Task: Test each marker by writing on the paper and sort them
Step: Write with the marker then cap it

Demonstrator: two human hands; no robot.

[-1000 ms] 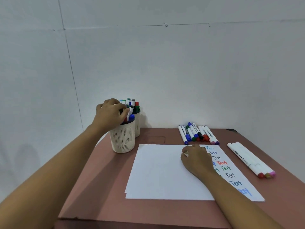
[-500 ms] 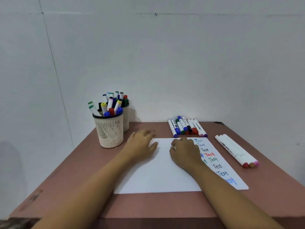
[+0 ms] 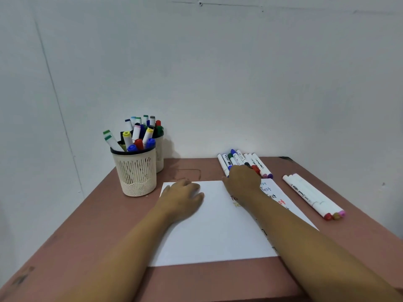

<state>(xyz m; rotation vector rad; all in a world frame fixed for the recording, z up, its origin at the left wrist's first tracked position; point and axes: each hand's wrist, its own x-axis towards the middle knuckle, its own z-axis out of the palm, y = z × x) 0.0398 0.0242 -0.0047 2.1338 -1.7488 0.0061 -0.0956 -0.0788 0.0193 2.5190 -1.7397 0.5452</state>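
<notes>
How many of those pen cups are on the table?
2. A cream lattice cup stands at the back left of the table. A second cup stands just behind it, on its right, and is mostly hidden by it.

There is one camera, and it sits on the person's head. It looks forward and down at a brown table (image 3: 87,247) from close by. Both arms come in from the bottom edge, and the left hand (image 3: 181,199) and the right hand (image 3: 242,179) end up near the middle. The paper (image 3: 213,232) lies just below the camera. The cup of markers (image 3: 137,173) on the left and the row of markers (image 3: 239,159) on the right are farther back. A white wall (image 3: 239,83) fills the top half. The view is wide, so the table's sides spread apart toward the bottom.
</notes>
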